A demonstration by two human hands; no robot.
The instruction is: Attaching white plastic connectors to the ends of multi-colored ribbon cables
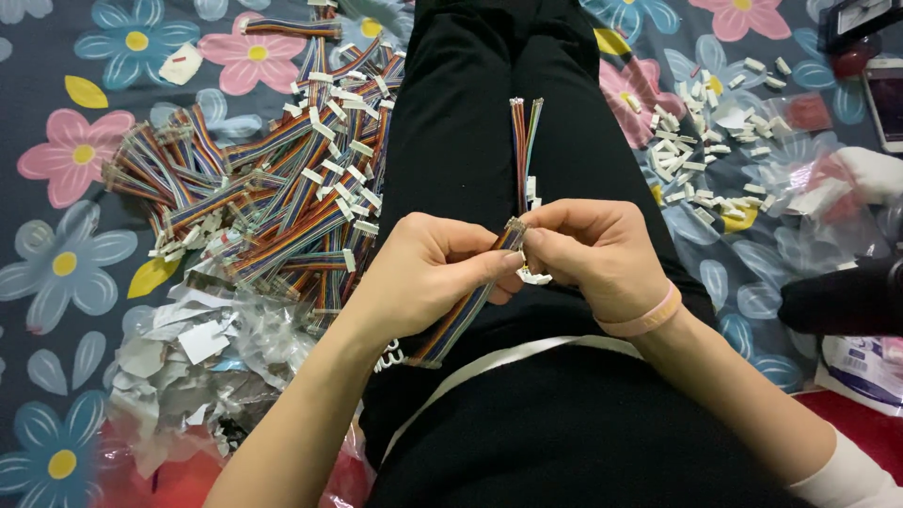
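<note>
Right, I'm looking down at both hands meeting over the lap. The left hand (428, 273) is pinched closed around a rainbow ribbon cable (461, 315), which runs down and left out of the fist towards the black trousers (470, 122). The right hand (593, 259) closes its fingertips on the cable's top end, where a small white connector (536, 277) sits just under the thumb. I judge this cable light and floppy, so it wants gripping close to the end, or the tip will wander. The connector looks tiny and slick, easy to fumble. Another cable (523, 150) lies flat on the thigh above. A heap of finished cables (282, 188) sits to the left, loose white connectors (701, 150) scattered right on the flowered cloth (75, 263).
</note>
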